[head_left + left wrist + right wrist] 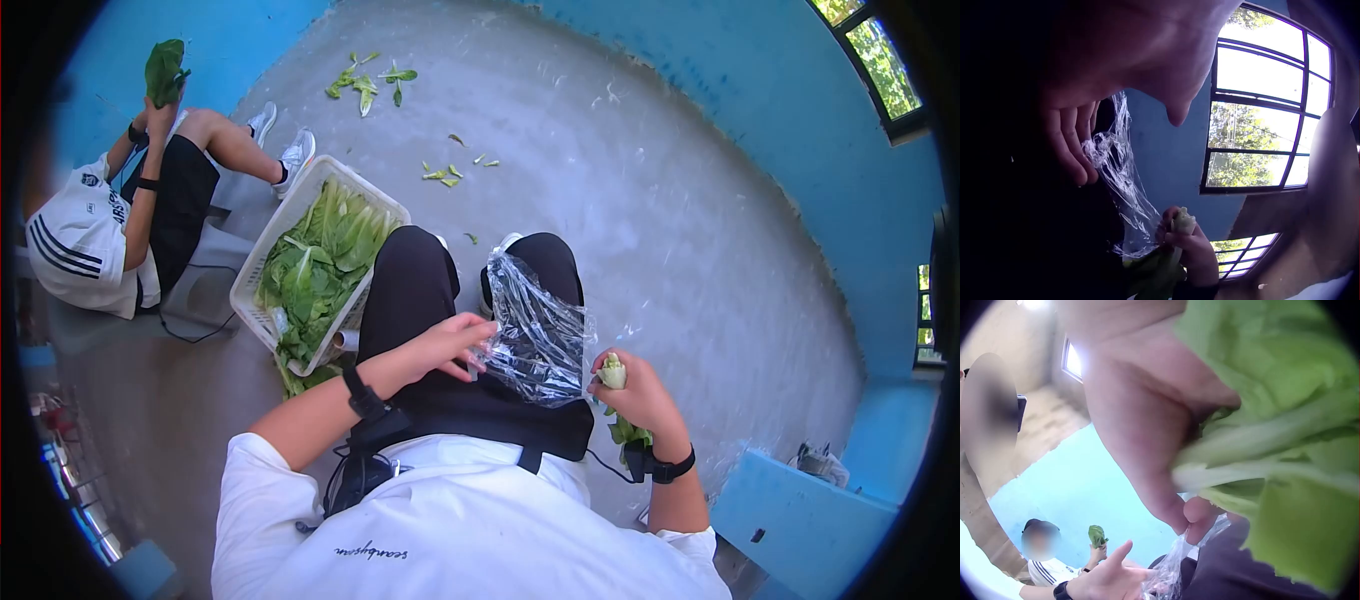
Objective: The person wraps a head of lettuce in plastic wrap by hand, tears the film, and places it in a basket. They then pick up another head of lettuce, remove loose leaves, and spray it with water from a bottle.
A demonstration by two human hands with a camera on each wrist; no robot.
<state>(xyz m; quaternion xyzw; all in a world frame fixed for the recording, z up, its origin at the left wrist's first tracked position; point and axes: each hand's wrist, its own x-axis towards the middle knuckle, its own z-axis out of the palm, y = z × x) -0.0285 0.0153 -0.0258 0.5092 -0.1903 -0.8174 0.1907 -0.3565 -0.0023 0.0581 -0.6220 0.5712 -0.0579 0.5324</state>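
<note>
Left hand (450, 345): fingers slightly bent, thumb apart, fingertips against the left edge of the clear plastic film (540, 330). Right hand (640, 395): fingers curled round the pale stem end of a leafy vegetable (613, 372), leaves hanging back toward the wrist; fingertips also pinch the film's right edge. Film crumpled, stretched between the hands over the lap, mostly across the right thigh (540, 262). White basket (387, 205) on the floor (650, 220), just outside the left thigh, filled with leafy greens (320, 250); some leaves lie by its near corner. Pale cylinder (346, 340) between that corner and the thigh. Loose leaves (365, 92) on the floor past the basket's far end, smaller scraps (442, 176) closer in. Another person (100, 225) sits left of the basket, gripping a green bunch (165, 72) in raised hands.
</note>
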